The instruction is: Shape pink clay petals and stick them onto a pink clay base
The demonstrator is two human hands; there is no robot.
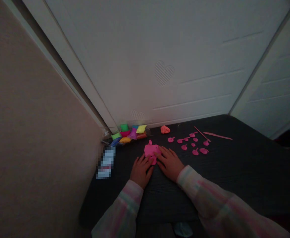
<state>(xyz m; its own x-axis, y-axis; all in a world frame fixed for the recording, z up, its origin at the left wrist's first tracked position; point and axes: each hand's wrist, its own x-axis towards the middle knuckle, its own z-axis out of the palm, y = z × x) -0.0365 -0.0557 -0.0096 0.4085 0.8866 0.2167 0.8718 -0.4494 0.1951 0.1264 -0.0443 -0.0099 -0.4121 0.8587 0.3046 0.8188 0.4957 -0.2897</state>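
A flat pink clay piece (150, 149) lies on the dark table, with a small knob at its far edge and a rounded lobe at its near edge. My left hand (141, 171) rests low on its left, fingers stretched out and fingertips at the near lobe. From the right, my right hand (171, 163) reaches in with its fingers spread, the tips on the clay's right edge. The fingers cover parts of the clay. To the right are several small pink clay pieces (184, 147), some with thin stems.
Bright clay packets (125, 139) in clear wrapping lie at the back left, a blurred pale packet (106, 163) nearer. An orange clay lump (165, 129) sits by the white panel (135, 66). A thin pink stick (202, 134) and a flat pink tool (218, 136) lie right.
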